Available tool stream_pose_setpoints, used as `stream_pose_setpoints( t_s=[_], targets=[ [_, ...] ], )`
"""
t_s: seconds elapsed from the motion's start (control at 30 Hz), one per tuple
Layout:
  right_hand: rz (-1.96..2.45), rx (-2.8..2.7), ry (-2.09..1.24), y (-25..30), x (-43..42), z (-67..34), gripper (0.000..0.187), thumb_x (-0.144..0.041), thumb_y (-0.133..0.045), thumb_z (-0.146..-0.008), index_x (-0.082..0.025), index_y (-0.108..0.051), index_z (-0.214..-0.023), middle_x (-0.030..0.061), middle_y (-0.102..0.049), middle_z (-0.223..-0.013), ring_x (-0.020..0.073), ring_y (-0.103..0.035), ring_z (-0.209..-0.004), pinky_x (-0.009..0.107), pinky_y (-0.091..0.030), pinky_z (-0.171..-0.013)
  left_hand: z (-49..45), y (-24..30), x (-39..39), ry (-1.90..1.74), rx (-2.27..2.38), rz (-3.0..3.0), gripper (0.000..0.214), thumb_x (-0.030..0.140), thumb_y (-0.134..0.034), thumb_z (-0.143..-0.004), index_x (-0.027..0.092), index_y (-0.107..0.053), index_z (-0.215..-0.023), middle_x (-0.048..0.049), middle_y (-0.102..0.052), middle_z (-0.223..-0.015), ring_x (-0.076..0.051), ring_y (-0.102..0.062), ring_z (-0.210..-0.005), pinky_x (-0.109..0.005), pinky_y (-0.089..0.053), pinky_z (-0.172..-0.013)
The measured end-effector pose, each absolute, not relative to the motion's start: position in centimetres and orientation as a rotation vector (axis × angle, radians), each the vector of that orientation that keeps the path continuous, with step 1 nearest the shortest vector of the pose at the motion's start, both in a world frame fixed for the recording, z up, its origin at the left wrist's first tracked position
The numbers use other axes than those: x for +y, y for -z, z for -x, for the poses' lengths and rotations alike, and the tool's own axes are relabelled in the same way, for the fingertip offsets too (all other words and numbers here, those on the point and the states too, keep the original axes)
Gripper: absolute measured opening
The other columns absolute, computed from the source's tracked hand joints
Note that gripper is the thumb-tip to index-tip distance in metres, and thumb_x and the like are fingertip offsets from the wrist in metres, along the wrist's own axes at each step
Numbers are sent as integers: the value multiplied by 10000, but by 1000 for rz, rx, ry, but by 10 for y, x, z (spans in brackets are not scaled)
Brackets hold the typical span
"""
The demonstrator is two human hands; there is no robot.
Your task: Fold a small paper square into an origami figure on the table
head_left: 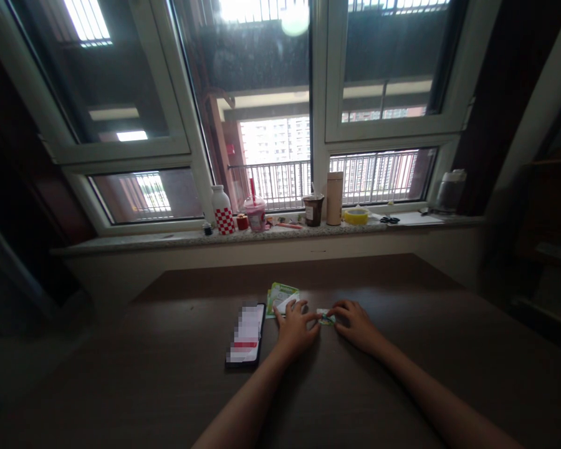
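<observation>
Brown table [168,324], small printed piece [326,318] between both hands [297,327] [356,324]

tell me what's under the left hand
Green and white papers stick out past the left hand, which covers some of them. Whatever lies beneath the palm is hidden, so I cannot tell.

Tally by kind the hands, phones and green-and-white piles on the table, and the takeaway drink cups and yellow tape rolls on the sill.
Hands: 2 (left hand, right hand)
Phone: 1
Green-and-white pile: 1
Takeaway drink cups: 2 (pink cup, brown cup)
Yellow tape roll: 1
Total: 7
</observation>
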State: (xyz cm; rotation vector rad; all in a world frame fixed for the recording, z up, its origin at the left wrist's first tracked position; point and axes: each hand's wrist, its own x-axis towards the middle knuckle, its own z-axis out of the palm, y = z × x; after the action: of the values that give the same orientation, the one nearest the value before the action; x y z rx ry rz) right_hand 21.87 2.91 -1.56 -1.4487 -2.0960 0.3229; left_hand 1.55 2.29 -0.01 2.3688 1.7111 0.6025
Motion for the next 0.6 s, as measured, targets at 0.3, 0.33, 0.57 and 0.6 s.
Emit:
stream_pose_setpoints(
  t_s=[0.3,0.33,0.57,0.6],
  targets=[
    [1432,-2106,-324,18,31,-220,343,-164,-546,-766,-292,-697,-1046,47,-593,-1164,225,-494,-1097,383,-378,-991,-15,-3,23,-608,1713,-2336,227,413,-589,-840,448,-695,-1037,29,-511,-1376,-317,-307,-1358,-725,4,-1073],
    [1429,-2106,-322,18,31,-220,342,-162,-546,-767,-293,-698,-1043,46,-594,-1163,224,-495,-1097,382,-378,-991,-15,-3,23,-610,1713,-2334,224,408,-592,-839,445,-698,-1032,27,-514,-1374,-318,-309,-1356,-726,0,-1073],
    [1408,-2099,-310,17,30,-220,317,-153,-556,-767,-285,-716,-1007,42,-617,-1137,223,-504,-1081,373,-384,-982,-15,-3,23,-658,1697,-2317,195,398,-603,-834,399,-723,-988,10,-532,-1359,-320,-319,-1350,-727,10,-1075],
    [1398,-2099,-314,17,30,-220,313,-155,-557,-771,-286,-719,-1004,41,-622,-1135,222,-507,-1077,373,-385,-981,-15,-3,23,-667,1694,-2314,188,396,-606,-834,395,-724,-980,11,-536,-1354,-317,-323,-1348,-729,9,-1073]
  ],
)
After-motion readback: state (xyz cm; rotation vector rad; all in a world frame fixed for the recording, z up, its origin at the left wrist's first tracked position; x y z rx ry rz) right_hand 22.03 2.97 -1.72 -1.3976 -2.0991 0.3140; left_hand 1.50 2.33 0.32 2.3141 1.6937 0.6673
